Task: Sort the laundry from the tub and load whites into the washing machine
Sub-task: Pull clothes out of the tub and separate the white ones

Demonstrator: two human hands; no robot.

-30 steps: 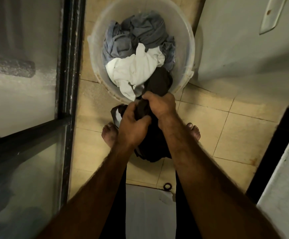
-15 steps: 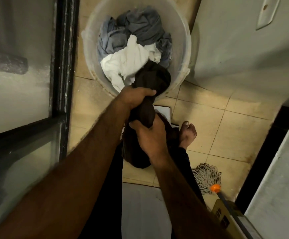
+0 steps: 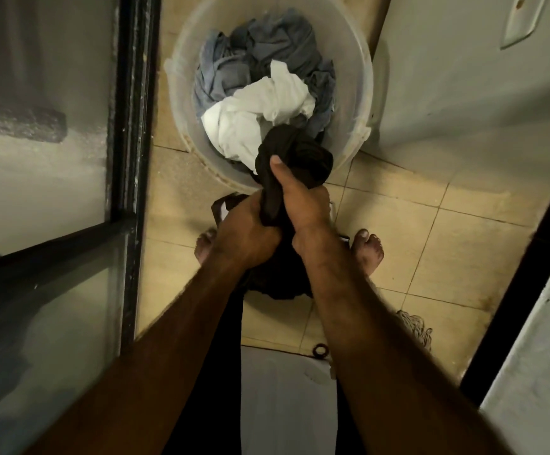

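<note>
Since half a second ago the grips have swapped height: the right hand (image 3: 301, 205) now sits uppermost and the left hand (image 3: 245, 233) has dropped beside and below it. Both fists are clamped on the dark garment (image 3: 303, 159), knuckles touching, with the right thumb lying straight up along the cloth. That garment is thin, matte, near-black fabric, squeezed into a rope between the palms. It bulges in a crumpled knot above the right hand, over the near rim of the tub (image 3: 354, 70), and hangs in a loose fold below the wrists, between two bare feet. The tub is a round, cloudy translucent plastic pail with a scuffed lip, standing on the floor just ahead of the feet. Inside it a crumpled white garment (image 3: 254, 123) lies on top toward the near side, and wrinkled grey-blue clothes (image 3: 267, 50) are heaped behind it. Square beige floor tiles (image 3: 398, 208) with dark grout run outward, stained near the edges. Frayed mop strings (image 3: 415, 326) lie to the right, and a black metal window frame (image 3: 134, 110) runs along the left.
</note>
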